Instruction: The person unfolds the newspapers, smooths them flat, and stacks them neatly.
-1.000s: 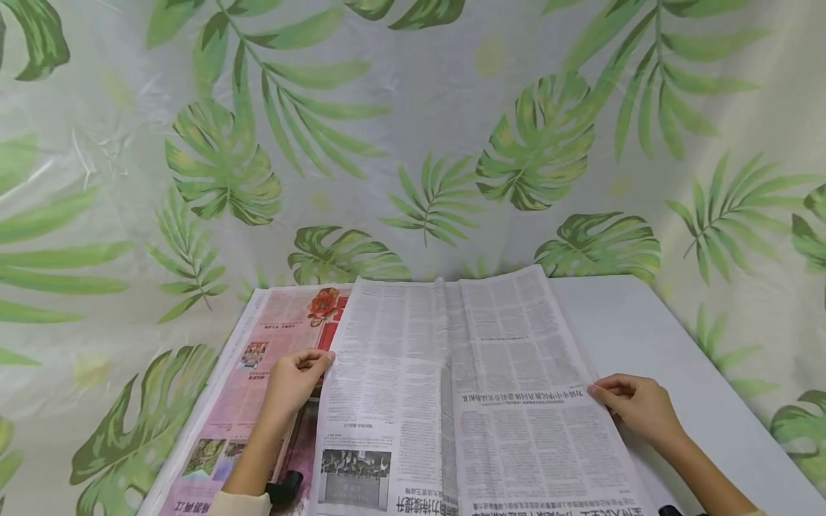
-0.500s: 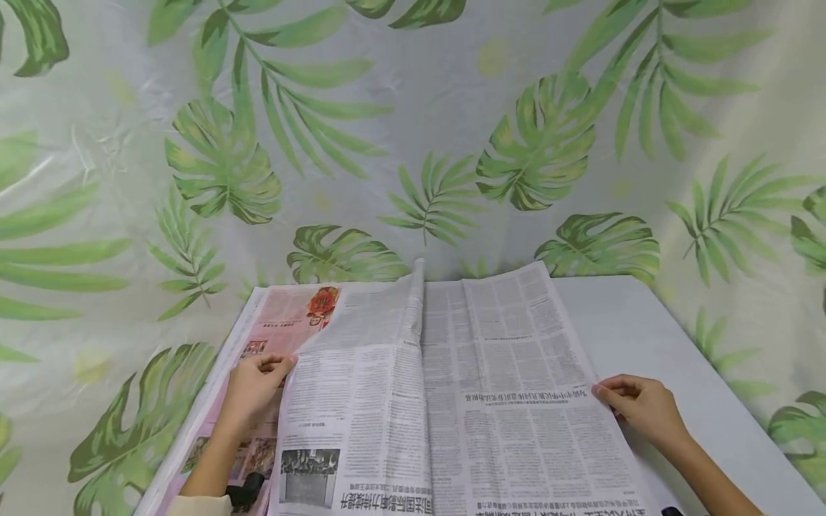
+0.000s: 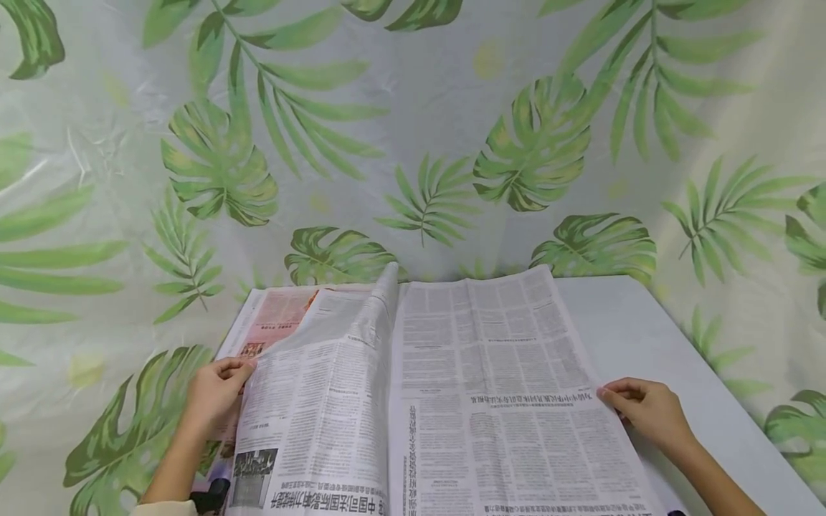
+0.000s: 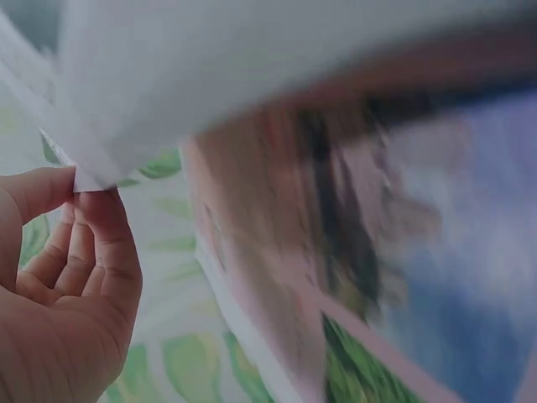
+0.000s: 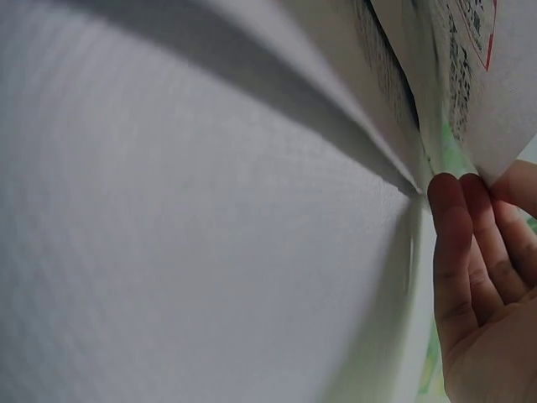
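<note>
A large newspaper [image 3: 490, 358] lies spread across the middle of the white table, its print upside down to me. My left hand [image 3: 218, 394] pinches the left edge of its left page [image 3: 316, 401], which is lifted and bows up into a curled ridge near the centre fold. In the left wrist view, thumb and index finger of the left hand [image 4: 80, 277] pinch the sheet's edge. My right hand [image 3: 648, 410] pinches the right edge of the right page. In the right wrist view the right hand [image 5: 495, 252] has the paper edge between thumb and fingers.
Pink, coloured newspaper pages [image 3: 274, 319] lie beneath on the left. A bare strip of white table [image 3: 619, 322] shows on the right. Behind the table hangs a leaf-patterned plastic sheet [image 3: 413, 129].
My left hand has moved left and slightly down with the page, opening it from the centre and covering more of the pink pages. My right hand has barely moved.
</note>
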Tool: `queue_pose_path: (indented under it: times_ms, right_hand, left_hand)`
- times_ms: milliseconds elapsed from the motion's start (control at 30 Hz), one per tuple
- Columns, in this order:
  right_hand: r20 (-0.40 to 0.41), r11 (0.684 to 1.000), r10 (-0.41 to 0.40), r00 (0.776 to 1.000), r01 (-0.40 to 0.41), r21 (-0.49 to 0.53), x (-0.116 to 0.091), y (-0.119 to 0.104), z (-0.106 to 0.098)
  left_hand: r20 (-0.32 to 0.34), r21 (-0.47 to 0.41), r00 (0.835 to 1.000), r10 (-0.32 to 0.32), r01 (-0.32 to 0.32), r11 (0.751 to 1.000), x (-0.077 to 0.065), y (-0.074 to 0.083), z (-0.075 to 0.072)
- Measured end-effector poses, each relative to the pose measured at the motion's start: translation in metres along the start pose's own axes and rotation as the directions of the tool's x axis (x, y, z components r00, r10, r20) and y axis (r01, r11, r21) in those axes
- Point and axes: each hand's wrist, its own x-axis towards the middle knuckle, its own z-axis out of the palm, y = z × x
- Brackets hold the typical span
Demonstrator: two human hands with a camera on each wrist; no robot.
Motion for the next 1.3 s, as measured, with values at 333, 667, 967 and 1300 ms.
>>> queue_pose_path:
  times_ms: [333, 667, 967, 1300]
  right_hand:
    - [-0.001, 1.000, 0.006, 1.000, -0.006, -0.005, 0.001, 0.003, -0.001]
    - [-0.007, 1.000, 0.026, 1.000, -0.026, -0.017, 0.001, 0.007, -0.002]
    - [-0.005, 1.000, -0.002, 1.000, 0.002, -0.019, 0.005, 0.002, -0.005]
    - [0.012, 1.000, 0.012, 1.000, -0.012, -0.019, 0.006, 0.005, -0.005]
  left_hand:
    - [-0.043, 0.098, 0.995, -0.094, 0.098, 0.990, 0.010, -0.031, -0.016]
    - [-0.041, 0.137, 0.992, -0.117, 0.121, 0.983, 0.014, -0.039, -0.031]
    - [-0.042, 0.228, 0.996, -0.077, 0.085, 0.970, 0.022, -0.056, -0.041]
    - [-0.032, 0.251, 0.995, -0.098, 0.103, 0.963, 0.026, -0.068, -0.054]
